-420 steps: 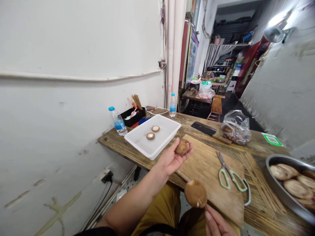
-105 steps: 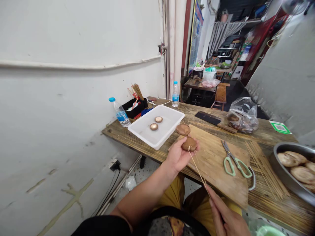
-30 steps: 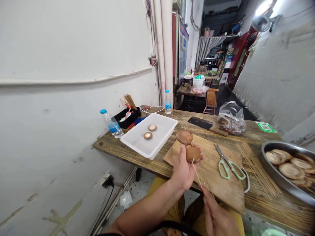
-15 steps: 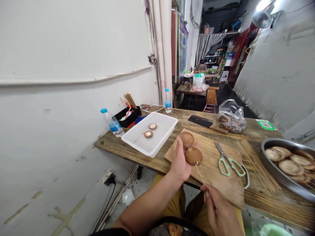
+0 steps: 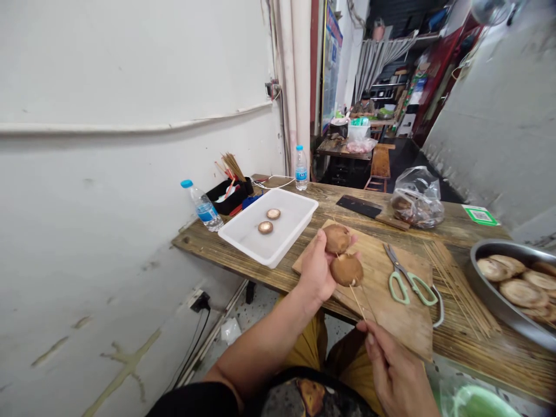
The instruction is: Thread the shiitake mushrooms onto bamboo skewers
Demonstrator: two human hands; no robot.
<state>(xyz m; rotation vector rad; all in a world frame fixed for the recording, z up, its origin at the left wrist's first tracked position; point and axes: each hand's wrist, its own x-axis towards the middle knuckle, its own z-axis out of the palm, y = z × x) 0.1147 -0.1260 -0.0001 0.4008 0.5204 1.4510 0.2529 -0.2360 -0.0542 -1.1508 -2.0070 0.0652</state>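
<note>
My left hand (image 5: 316, 271) is closed around two brown mushrooms (image 5: 341, 255) threaded on a thin bamboo skewer (image 5: 357, 302), held above the near edge of a wooden cutting board (image 5: 391, 301). My right hand (image 5: 393, 370) pinches the lower end of that skewer, close to my lap. A white plastic tray (image 5: 269, 231) with two small mushrooms lies just left of the board.
Green-handled scissors (image 5: 410, 284) and a pile of bare skewers (image 5: 456, 284) lie on the table. A metal basin (image 5: 482, 272) of mushrooms is at the right edge. A cleaver (image 5: 360, 206), a plastic bag (image 5: 417, 202) and two water bottles (image 5: 203, 205) stand further back.
The two mushrooms have slid closer together along the skewer in my left hand. My right hand stays on the skewer's lower end.
</note>
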